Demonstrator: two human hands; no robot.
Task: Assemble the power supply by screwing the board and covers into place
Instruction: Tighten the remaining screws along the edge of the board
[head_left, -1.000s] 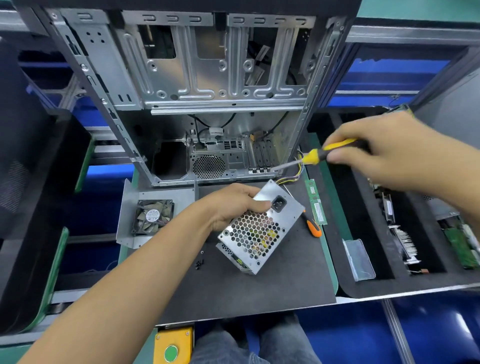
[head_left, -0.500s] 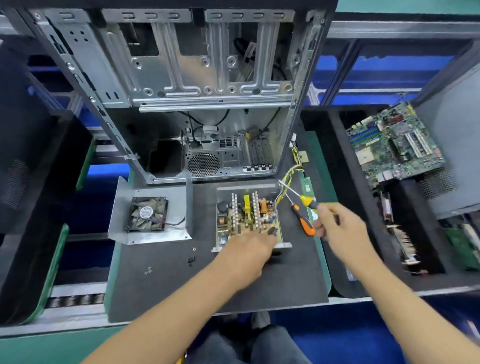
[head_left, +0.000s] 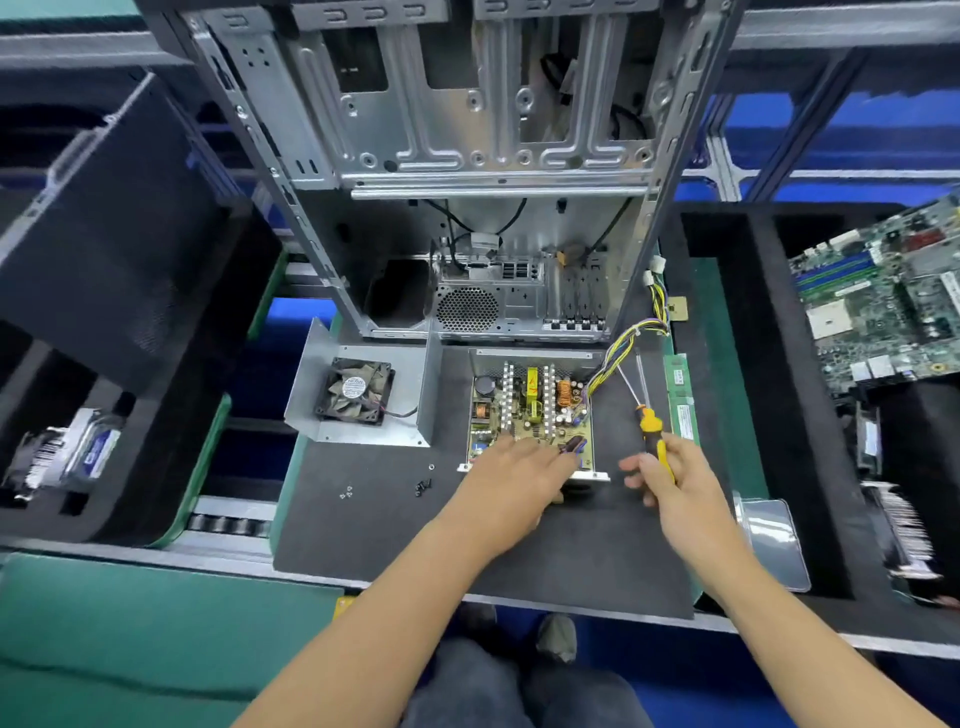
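Nearest, the left hand (head_left: 511, 470) lies flat, fingers extended, on the near edge of the open silver power supply tray with its exposed circuit board (head_left: 530, 410). The right hand (head_left: 670, 480) clasps a yellow-and-black-handled screwdriver (head_left: 649, 421), shaft pointing away. The tray sits on the dark grey mat (head_left: 597, 545), long axis near-to-far, coloured wires (head_left: 623, 343) trailing far-right toward the upright grey metal computer case (head_left: 467, 156).

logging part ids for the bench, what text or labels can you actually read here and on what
Fan hub sticker: print there, too blurred to read.
Green memory stick labels: too small to read.
Drive label at far left: blurred, unreadable.
Motherboard markings: too small to read.
Nothing can be quoted with certainty.
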